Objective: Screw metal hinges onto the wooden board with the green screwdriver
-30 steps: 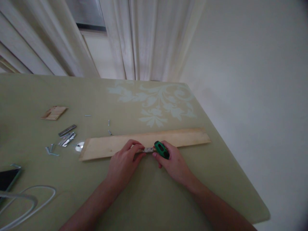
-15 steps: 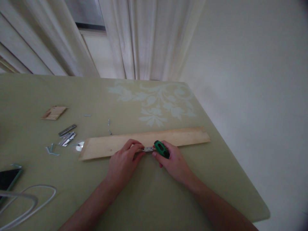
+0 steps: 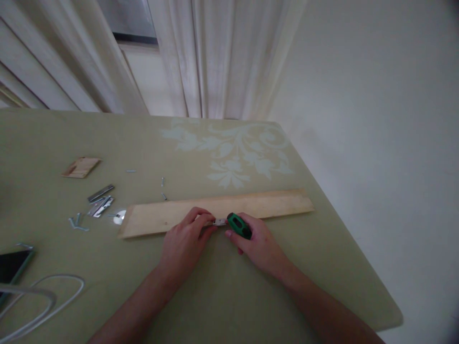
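A long pale wooden board [image 3: 272, 203] lies across the table. At its near edge sits a small metal hinge [image 3: 219, 222]. My left hand [image 3: 186, 239] rests over the board's near edge, its fingers closed on the hinge's left end. In my right hand [image 3: 261, 243] is a screwdriver [image 3: 239, 226] with a green and black handle, held tilted just right of the hinge. The screwdriver's tip is hidden, so I cannot tell whether it touches a screw.
Left of the board lie metal hinges [image 3: 102, 200], several loose screws [image 3: 78, 222] and a white disc [image 3: 119, 218]. A small wood piece [image 3: 82, 167] lies farther back. A dark phone-like device [image 3: 14, 267] and a white cable [image 3: 53, 301] are at the left front.
The screwdriver's handle has shifted slightly left and down, and my right fingers have changed position a little around it. My left hand stays nearly still at the hinge.
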Motion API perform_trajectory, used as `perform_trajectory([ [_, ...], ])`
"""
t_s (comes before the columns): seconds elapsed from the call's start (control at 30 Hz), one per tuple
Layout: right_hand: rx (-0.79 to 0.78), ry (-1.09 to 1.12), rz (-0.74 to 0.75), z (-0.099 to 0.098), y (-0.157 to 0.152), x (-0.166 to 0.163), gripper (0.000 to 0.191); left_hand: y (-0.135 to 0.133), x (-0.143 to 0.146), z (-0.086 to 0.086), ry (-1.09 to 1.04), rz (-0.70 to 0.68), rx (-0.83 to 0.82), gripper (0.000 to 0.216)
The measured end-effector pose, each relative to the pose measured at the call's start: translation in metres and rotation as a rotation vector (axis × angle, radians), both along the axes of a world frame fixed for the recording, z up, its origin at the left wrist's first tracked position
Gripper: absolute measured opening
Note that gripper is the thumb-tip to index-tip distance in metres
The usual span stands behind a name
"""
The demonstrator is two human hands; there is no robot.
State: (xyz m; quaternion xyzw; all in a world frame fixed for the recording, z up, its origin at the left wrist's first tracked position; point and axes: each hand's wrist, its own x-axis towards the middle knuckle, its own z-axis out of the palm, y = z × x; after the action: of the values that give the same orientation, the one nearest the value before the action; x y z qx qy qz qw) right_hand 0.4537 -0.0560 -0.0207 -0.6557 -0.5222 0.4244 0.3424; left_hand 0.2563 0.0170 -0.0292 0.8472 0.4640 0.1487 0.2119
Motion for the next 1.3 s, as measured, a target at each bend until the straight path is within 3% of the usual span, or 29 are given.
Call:
perform_trajectory([
  [0.4, 0.057, -0.113, 0.051, 0.005, -0.002, 0.000, 0.017, -0.001, -0.001, -0.001, 0.003, 0.000, 0.006, 0.014],
  [0.67, 0.080, -0.354, 0.152, 0.001, -0.011, -0.005, 0.044, -0.002, 0.002, 0.004, 0.032, 0.007, -0.017, 0.014],
  [0.8, 0.084, -0.450, 0.152, -0.004, -0.014, -0.007, 0.048, 0.001, 0.000, 0.008, 0.038, -0.022, -0.032, 0.016],
  [0.93, 0.072, -0.513, 0.165, -0.004, -0.014, -0.007, 0.049, 0.029, -0.021, 0.015, 0.016, -0.145, 0.001, 0.026],
  [1.03, 0.049, -0.580, 0.199, -0.005, -0.014, -0.006, 0.052, 0.061, -0.049, 0.017, 0.161, 0.118, 0.242, 0.036],
  [1.07, 0.045, -0.596, 0.204, -0.005, -0.014, -0.006, 0.053, 0.071, -0.059, 0.017, 0.233, 0.148, 0.273, 0.037],
  [1.17, 0.052, -0.606, 0.198, -0.005, -0.014, -0.007, 0.052, 0.093, -0.079, 0.015, 0.355, 0.078, 0.230, 0.040],
  [1.3, 0.043, -0.593, 0.183, -0.004, -0.014, -0.007, 0.051, 0.100, -0.085, 0.014, 0.371, 0.006, 0.192, 0.043],
])
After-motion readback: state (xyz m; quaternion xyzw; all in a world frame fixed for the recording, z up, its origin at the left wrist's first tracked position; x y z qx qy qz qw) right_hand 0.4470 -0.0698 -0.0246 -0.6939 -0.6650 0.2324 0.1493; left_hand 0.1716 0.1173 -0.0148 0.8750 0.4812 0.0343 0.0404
